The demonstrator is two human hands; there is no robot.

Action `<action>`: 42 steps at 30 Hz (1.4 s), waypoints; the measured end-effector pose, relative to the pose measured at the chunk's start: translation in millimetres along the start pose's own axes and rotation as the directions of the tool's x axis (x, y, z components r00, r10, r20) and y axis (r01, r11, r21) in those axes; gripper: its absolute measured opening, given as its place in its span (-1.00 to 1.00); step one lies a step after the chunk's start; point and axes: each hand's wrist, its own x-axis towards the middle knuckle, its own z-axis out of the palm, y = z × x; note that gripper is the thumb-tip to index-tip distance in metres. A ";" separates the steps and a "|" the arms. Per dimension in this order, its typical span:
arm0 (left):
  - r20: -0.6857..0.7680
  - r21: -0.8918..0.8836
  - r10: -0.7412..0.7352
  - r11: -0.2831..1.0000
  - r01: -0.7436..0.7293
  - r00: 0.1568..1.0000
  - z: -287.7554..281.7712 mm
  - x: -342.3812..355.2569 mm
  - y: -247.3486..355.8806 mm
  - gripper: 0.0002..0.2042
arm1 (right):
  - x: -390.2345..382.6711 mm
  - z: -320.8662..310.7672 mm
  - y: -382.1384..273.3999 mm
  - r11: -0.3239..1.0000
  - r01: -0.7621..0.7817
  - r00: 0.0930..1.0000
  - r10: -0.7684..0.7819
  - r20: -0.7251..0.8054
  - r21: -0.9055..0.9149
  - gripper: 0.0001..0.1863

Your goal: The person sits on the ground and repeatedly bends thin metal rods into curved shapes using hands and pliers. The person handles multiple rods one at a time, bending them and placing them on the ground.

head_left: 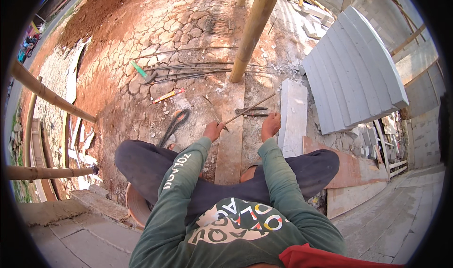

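On the right, the stack of pale blocks (354,72) could be chipped if struck by a swung rod end. Above the wooden board (230,154), the thin rods (260,102) are gripped at their near ends by the left hand (214,130); if that grip were loosened, they might be dropped. The right hand (271,125) is curled, its hold indiscernible; by careless reaching, the pincers (260,109) beyond could be knocked.

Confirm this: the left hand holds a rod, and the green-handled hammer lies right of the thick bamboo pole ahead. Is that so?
No: the green-handled hammer lies left of the thick bamboo pole ahead, as the head view shows. The left hand does hold a rod.
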 end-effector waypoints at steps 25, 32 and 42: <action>0.048 -0.034 -0.020 0.999 0.022 0.999 -0.4 -5.6 0.0 -0.46 | -25.7 12.7 -84.8 0.211 0.802 0.562 -0.583 0.587 -0.558 0.42; 0.075 0.037 -0.023 0.999 0.020 0.997 2.4 1.2 -4.2 -0.42 | -17.5 17.0 -88.5 0.205 0.802 0.566 -0.561 0.604 -0.562 0.44; 0.049 0.031 -0.020 0.999 0.018 0.999 0.5 -0.9 -3.5 -0.49 | 2.3 5.3 -82.5 0.408 0.744 0.605 -0.747 0.276 -0.529 0.07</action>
